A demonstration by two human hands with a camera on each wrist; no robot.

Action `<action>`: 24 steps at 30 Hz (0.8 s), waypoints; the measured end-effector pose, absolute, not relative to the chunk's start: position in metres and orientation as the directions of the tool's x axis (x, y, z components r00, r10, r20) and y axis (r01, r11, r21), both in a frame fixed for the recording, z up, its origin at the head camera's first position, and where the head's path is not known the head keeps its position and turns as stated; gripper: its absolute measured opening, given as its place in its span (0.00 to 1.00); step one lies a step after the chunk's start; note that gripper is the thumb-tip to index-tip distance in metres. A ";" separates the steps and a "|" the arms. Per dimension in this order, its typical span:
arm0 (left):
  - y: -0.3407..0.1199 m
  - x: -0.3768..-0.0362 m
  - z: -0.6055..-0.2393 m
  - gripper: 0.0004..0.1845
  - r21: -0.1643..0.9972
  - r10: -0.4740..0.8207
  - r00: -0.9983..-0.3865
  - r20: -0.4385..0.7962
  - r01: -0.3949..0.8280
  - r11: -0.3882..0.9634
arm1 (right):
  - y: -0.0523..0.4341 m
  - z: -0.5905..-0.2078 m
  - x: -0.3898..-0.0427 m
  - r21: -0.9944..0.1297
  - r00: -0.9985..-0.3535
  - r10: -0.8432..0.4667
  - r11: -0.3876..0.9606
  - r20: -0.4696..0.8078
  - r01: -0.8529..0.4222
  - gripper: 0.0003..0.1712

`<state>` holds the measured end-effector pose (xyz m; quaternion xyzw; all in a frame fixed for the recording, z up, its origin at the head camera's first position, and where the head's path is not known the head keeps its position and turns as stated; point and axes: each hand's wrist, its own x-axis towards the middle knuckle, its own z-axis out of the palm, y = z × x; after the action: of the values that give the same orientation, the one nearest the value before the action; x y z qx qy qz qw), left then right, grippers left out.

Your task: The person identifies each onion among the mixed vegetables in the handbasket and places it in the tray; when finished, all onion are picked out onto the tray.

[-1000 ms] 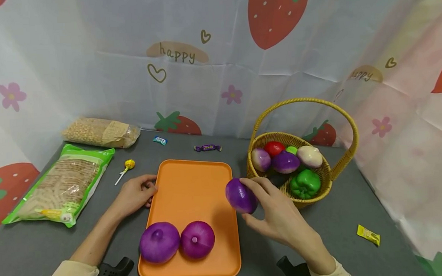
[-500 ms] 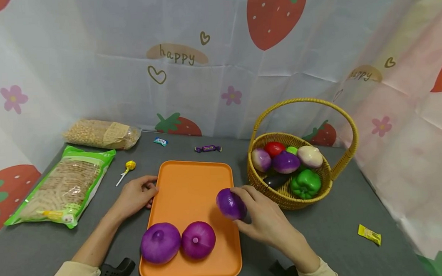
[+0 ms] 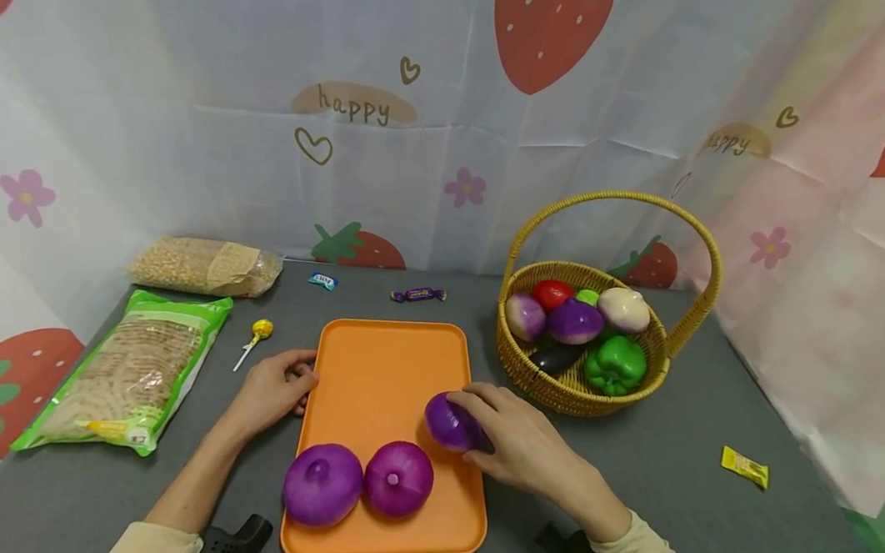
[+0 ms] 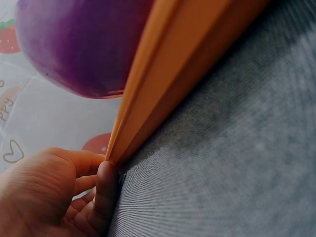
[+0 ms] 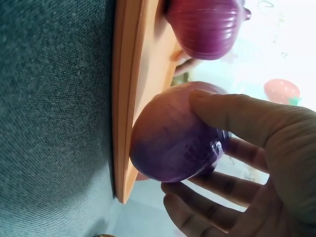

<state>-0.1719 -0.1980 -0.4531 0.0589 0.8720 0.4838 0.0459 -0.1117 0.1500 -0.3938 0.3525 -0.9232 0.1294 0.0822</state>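
My right hand [image 3: 522, 439] holds a glossy purple toy onion [image 3: 450, 422] between thumb and fingers, over the right side of the orange tray [image 3: 380, 372]. In the right wrist view the held onion [image 5: 173, 136] is paler towards the tray side, and it sits close over the tray. Two more purple onions lie at the tray's near end: a larger one [image 3: 322, 485] at left and a ridged magenta one [image 3: 399, 479] beside it. My left hand [image 3: 272, 391] pinches the tray's left rim, thumb and finger meeting at the edge in the left wrist view.
A wicker basket [image 3: 546, 392] with a tall handle stands at right, holding several toy vegetables, including a green pepper [image 3: 616, 366]. Bagged goods [image 3: 128, 368] and a lollipop [image 3: 256, 336] lie left. Wrapped candies lie behind the tray, with a yellow one [image 3: 744, 466] far right.
My right hand has carried the onion left and nearer, from beside the basket to over the tray, close to the magenta onion. The left hand has stayed at the rim.
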 end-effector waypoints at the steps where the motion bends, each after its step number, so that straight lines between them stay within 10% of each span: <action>1: -0.198 -0.172 -0.453 0.24 0.848 0.146 -0.989 -0.024 0.057 0.527 | 0.150 -0.394 -0.112 -0.182 -0.739 -0.630 0.718 0.238 -0.672 0.40; 24: -0.197 -0.171 -0.453 0.24 0.852 0.143 -0.989 -0.046 0.036 0.522 | 0.147 -0.396 -0.110 -0.148 -0.682 -0.692 0.668 0.237 -0.730 0.35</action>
<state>-0.1711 -0.1975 -0.4526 0.0513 0.8706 0.4862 0.0553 -0.1099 0.1468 -0.3964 0.3909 -0.9096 0.1160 0.0803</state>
